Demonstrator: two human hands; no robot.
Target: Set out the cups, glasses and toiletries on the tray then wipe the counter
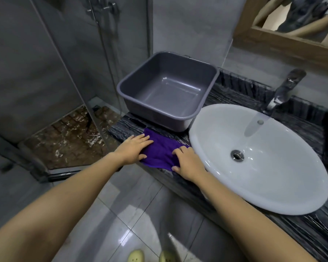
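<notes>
A purple cloth point(159, 150) lies on the dark marbled counter point(125, 123), in front of a grey square plastic tub. My left hand point(135, 148) presses flat on the cloth's left part with fingers straight. My right hand point(187, 163) rests on the cloth's right edge beside the basin, fingers slightly bent over the fabric. No cups, glasses or toiletries are in view.
The grey tub point(169, 89) stands with nothing in it at the counter's left end. A white oval basin point(273, 186) with a chrome tap point(284, 87) fills the right. A glass shower screen point(95, 72) stands left; a wood-framed mirror point(292, 40) hangs above.
</notes>
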